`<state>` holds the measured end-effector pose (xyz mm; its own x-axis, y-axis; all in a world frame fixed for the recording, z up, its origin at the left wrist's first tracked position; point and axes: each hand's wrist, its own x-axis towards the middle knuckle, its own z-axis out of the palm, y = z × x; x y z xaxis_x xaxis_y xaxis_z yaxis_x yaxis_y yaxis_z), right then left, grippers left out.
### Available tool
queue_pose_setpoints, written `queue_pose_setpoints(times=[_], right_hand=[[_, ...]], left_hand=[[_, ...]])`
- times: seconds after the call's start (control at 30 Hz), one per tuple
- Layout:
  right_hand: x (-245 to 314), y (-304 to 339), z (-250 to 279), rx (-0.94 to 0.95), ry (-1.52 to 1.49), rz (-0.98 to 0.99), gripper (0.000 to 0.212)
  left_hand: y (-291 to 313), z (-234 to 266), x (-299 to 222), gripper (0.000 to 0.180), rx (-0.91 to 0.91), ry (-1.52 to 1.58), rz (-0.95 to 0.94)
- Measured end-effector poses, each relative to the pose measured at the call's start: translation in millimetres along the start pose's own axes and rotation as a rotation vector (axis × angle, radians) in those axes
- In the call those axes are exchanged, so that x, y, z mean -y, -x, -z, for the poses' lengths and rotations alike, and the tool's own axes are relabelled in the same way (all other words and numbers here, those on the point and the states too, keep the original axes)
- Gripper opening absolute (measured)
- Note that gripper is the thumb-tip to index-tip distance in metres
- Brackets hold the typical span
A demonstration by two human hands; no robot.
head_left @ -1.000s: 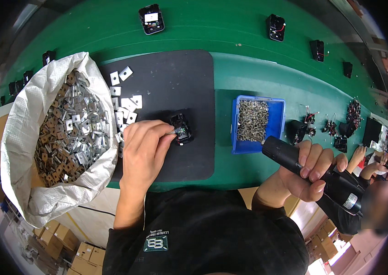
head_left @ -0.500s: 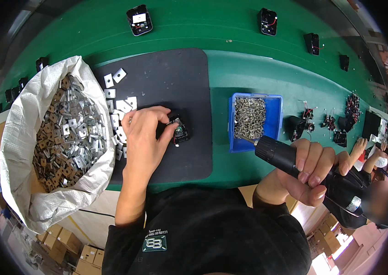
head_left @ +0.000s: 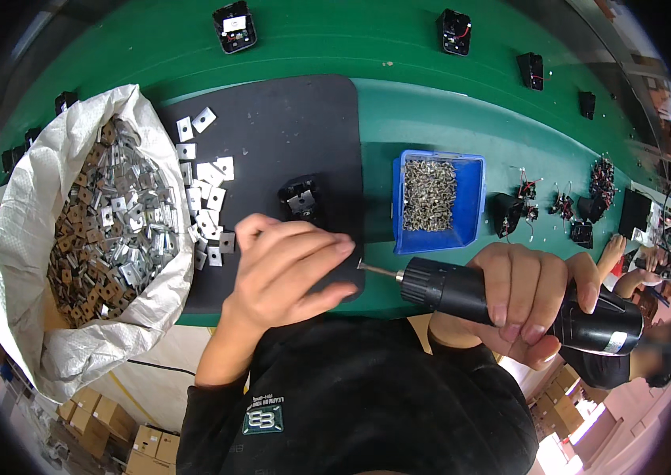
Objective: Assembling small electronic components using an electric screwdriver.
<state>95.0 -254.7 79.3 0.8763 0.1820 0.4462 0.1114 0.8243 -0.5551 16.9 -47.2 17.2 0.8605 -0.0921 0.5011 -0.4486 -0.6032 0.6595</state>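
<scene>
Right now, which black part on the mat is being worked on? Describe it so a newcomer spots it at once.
Find the black mat on the green bench, between the white sack and the blue bin. The part lies just beyond the left hand. It alone sits on the mat and carries a small silver plate.

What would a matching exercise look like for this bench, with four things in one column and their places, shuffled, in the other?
Things:
1. Screws
2. Electric screwdriver
3. Small black part
4. Heap of metal plates

Places:
A. in the white sack
B. on the black mat
C. in the blue tray
D. in the right hand

Pairs: 1-C, 2-D, 3-B, 4-A
</scene>
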Motion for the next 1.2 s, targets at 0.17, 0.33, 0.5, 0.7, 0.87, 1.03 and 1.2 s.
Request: queue_pose_setpoints(times=[0.17,0.33,0.5,0.7,0.87,1.03,1.2], right_hand=[[-2,2,-5,0.001,-0.085,-0.022,0.043],[0,8,-2,0.031,-0.044,-0.022,0.042],[-3,9,-2,0.052,-0.088,0.007,0.044],[-2,8,-2,0.079,-0.072,-0.019,0.044],[-4,7,-5,0.089,0.010,-0.036,0.043],[-12,10,-4,0.136,0.035,0.006,0.042],[-21,3,2,0.197,-0.016,0.003,0.039]], left_hand=[[3,-12,-3,0.041,0.002,0.102,-0.016],[1,-10,0,0.028,0.045,0.112,-0.056],[3,-7,0,0.025,0.047,0.077,-0.036],[4,-6,-1,0.026,0.035,0.080,-0.024],[2,-3,-1,0.022,0.025,0.020,-0.019],[6,-4,2,0.025,0.002,-0.042,-0.017],[5,-3,4,0.024,-0.045,-0.015,0.030]])
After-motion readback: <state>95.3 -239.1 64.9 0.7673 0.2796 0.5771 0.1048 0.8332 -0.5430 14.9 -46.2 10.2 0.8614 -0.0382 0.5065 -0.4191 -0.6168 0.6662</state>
